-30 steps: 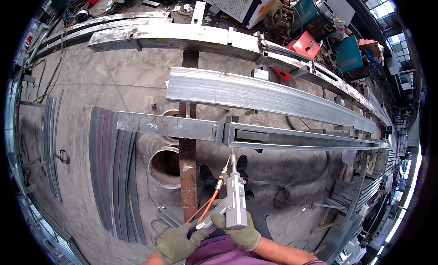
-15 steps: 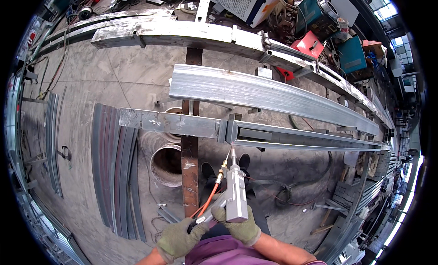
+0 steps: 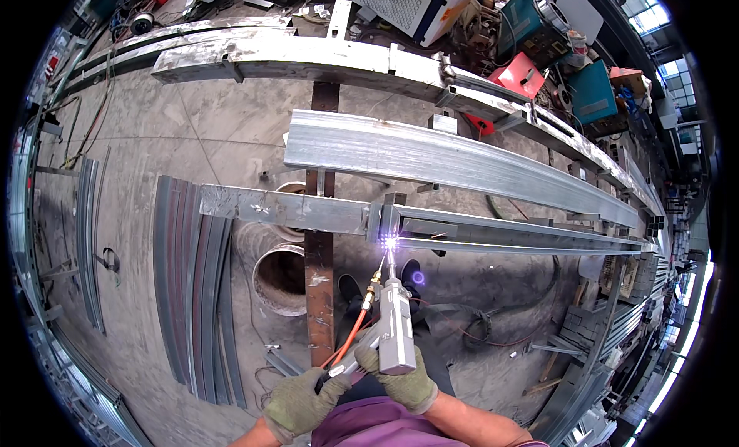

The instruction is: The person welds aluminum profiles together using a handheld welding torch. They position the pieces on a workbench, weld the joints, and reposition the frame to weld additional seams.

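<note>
Head view: your left hand (image 3: pixel 300 405), gloved, is closing its grip fully around the rear handle of the grey welding gun (image 3: pixel 397 335). Your right hand (image 3: pixel 414 387), also gloved, is curling its grip around the gun's body from below; its palm side is hidden, so how tight it is you cannot tell.

Key relation: the gun is lying straight ahead of your right hand, its long axis pointing away from you and leaning slightly left toward the tip. The tip is meeting the near lower corner of the steel joint (image 3: pixel 391 218), where a violet-white spark (image 3: pixel 389 243) is glowing; glare is hiding the exact contact. Your right hand is sitting nearer the joint, your left lower and farther left.

Alongside: an orange hose (image 3: pixel 351 335) is running left of the gun, and a rust-brown beam (image 3: pixel 320 308) is passing left of it.
</note>
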Available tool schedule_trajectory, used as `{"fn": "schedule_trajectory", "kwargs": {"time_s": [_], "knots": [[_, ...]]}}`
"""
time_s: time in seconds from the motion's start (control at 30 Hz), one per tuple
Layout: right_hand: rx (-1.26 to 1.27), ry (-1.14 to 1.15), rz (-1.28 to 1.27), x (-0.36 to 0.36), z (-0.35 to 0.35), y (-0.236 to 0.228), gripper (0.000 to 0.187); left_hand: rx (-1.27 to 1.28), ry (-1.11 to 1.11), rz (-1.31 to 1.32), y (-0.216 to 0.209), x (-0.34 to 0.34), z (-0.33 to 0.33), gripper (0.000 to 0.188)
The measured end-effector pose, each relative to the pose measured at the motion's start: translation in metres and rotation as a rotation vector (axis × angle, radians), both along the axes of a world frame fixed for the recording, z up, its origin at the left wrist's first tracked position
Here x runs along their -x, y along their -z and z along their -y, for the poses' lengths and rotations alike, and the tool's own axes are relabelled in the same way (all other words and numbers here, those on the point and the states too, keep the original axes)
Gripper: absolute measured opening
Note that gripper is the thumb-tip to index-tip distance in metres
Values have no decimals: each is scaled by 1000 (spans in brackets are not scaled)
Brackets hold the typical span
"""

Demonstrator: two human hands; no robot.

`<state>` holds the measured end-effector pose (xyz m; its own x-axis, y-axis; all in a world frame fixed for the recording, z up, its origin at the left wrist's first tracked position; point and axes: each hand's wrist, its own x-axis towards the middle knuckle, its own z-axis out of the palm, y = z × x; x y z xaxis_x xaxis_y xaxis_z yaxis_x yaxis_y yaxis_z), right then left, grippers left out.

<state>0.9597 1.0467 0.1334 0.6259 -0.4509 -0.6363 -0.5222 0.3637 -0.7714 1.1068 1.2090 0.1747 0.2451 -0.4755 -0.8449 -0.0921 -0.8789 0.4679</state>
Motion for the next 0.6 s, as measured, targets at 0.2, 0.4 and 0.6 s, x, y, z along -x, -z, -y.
{"fn": "schedule_trajectory", "kwargs": {"time_s": [0.2,0.4,0.6], "knots": [[4,27,34,3,0,4,24,-38,-6,16,-3,3,4,72],[-49,-68,13,5,-11,18,26,-152,-190,-184,-6,8,-2,62],[405,-416,331,-5,-4,10,51,6,-388,-128,-35,18,-9,40]]}}
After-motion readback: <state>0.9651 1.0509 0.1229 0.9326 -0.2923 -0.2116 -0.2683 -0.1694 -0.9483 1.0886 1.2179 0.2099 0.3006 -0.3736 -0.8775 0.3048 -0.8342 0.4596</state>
